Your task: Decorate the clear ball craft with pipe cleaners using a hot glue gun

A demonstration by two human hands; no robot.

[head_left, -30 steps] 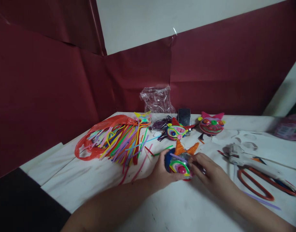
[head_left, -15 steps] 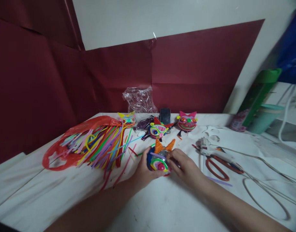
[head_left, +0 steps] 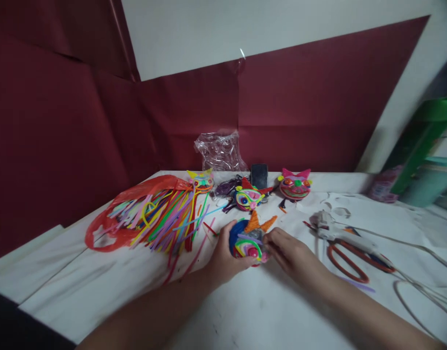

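My left hand point(head_left: 226, 260) is wrapped around a small round craft head point(head_left: 252, 249) covered in coiled pipe cleaners. Its back is dark blue, two orange ears stand on top, and a green and yellow ring circles a pink knob on its front. Across a bare grey patch below the ears lies a purple pipe cleaner point(head_left: 247, 238). The fingers of my right hand point(head_left: 292, 250) are pinched at that strip's right end, against the head's side; their tips are partly hidden. Just behind sits a finished-looking head with red ears point(head_left: 249, 198).
A red plastic bag point(head_left: 99, 241) spills many coloured pipe cleaners point(head_left: 172, 214) at left. Two other craft heads, one yellow-eared point(head_left: 202, 181), one pink-eared point(head_left: 295, 187), stand behind with a phone point(head_left: 259, 176). Orange-handled scissors point(head_left: 349, 265) lie right, beside a white glue gun point(head_left: 327, 227) and its cord.
The whole view has shifted, so things appear farther right. The craft head has turned slightly in my left hand, and my right fingers stay pinched at its side.
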